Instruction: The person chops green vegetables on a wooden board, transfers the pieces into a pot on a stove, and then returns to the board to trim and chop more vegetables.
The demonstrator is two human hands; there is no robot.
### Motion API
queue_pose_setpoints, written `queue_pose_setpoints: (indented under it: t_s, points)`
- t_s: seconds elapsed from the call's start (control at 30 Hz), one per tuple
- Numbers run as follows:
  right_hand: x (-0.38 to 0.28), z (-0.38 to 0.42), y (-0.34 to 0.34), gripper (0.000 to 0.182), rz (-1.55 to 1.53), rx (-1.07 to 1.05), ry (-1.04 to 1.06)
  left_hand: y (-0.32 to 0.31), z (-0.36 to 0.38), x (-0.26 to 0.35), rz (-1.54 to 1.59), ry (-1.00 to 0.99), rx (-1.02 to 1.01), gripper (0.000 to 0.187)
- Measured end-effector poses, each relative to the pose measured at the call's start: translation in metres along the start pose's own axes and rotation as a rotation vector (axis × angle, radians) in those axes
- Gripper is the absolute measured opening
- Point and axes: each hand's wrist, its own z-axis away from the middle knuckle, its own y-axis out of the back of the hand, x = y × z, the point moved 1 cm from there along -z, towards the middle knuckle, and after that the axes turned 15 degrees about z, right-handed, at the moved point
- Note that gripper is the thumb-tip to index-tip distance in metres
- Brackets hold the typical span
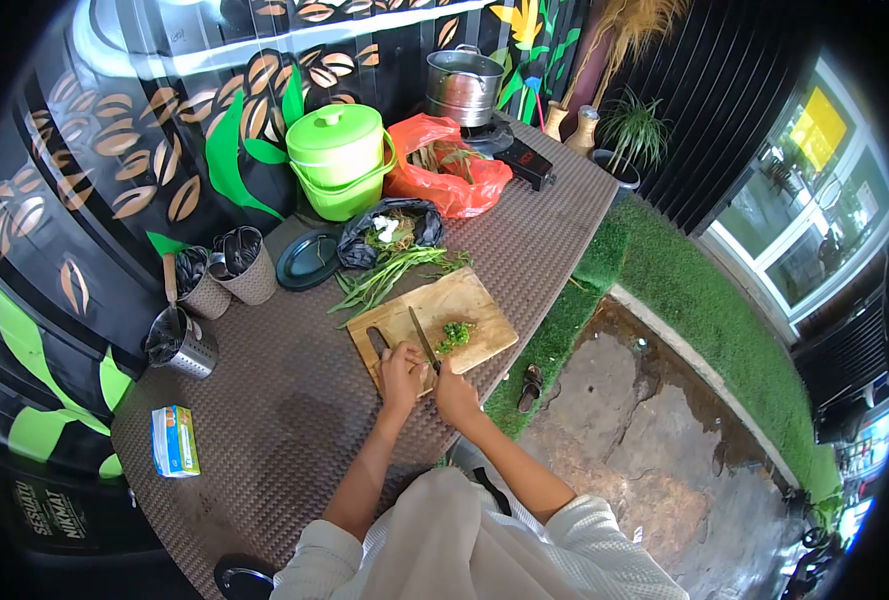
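Observation:
My right hand (456, 400) is closed round the handle of a knife (421, 332), its dark blade pointing away from me over the wooden cutting board (479, 290). Just left of the blade, my left hand (401, 377) rests at the board's near edge with its fingers bent together; whatever they pinch is too small to make out. A small heap of chopped green leaves (454, 336) lies on the board to the right of the knife. Long green stalks (389, 280) lie beyond the board's far left edge.
Behind the stalks are a black plastic bag (424, 222), dark plates (307, 260), a green lidded bucket (336, 160) and a red bag (454, 190). A steel pot (463, 88) stands on a portable stove (524, 160). Utensil holders (244, 268) and a tissue pack (174, 441) are left.

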Motion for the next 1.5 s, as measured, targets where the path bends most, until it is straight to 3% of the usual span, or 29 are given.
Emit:
queue_pose_setpoints:
  t_s: [0.17, 0.23, 0.3, 0.4, 0.47, 0.53, 0.6, 0.7, 1.03, 1.13, 1.3, 1.5]
  points:
    - [-0.006, 0.01, -0.008, 0.029, 0.055, -0.047, -0.026, 0.001, 0.008, 0.006, -0.036, -0.029, 0.001, 0.022]
    - [-0.002, 0.0, -0.011, 0.029, 0.046, -0.081, -0.037, 0.001, 0.014, 0.009, -0.122, -0.172, 0.012, 0.017]
    - [0.001, -0.013, -0.007, 0.051, 0.12, -0.094, 0.06, 0.001, 0.022, 0.005, -0.13, -0.185, 0.029, 0.016]
    - [0.0, -0.005, 0.0, 0.035, 0.054, -0.052, 0.028, 0.002, 0.021, 0.0, -0.081, -0.159, 0.029, 0.015]
    - [-0.006, 0.012, -0.001, 0.035, 0.078, -0.051, 0.0, 0.003, 0.018, 0.003, -0.02, -0.119, 0.01, 0.016]
    - [-0.009, 0.015, -0.002, 0.035, 0.104, -0.051, -0.029, 0.003, 0.018, 0.007, -0.026, -0.198, 0.029, 0.021]
    - [-0.009, 0.014, -0.004, 0.027, 0.08, -0.046, -0.025, 0.003, 0.018, 0.007, -0.029, -0.185, 0.03, 0.02]
    - [0.002, -0.007, -0.005, 0.027, 0.06, -0.033, 0.072, 0.001, 0.019, 0.006, -0.066, -0.157, 0.029, 0.019]
    - [-0.003, 0.004, -0.014, 0.029, 0.074, -0.059, -0.01, -0.003, 0.017, 0.002, -0.087, -0.068, 0.058, 0.02]
    - [-0.001, -0.004, -0.01, 0.044, 0.046, -0.022, 0.073, -0.003, 0.018, 0.002, -0.073, -0.077, 0.093, 0.019]
    - [-0.011, 0.018, -0.012, 0.047, 0.047, -0.096, -0.057, 0.003, 0.018, 0.0, 0.033, -0.1, 0.064, 0.02]
    - [-0.013, 0.009, 0.0, 0.045, 0.006, -0.11, -0.073, 0.008, 0.019, -0.001, 0.085, -0.111, 0.036, 0.031]
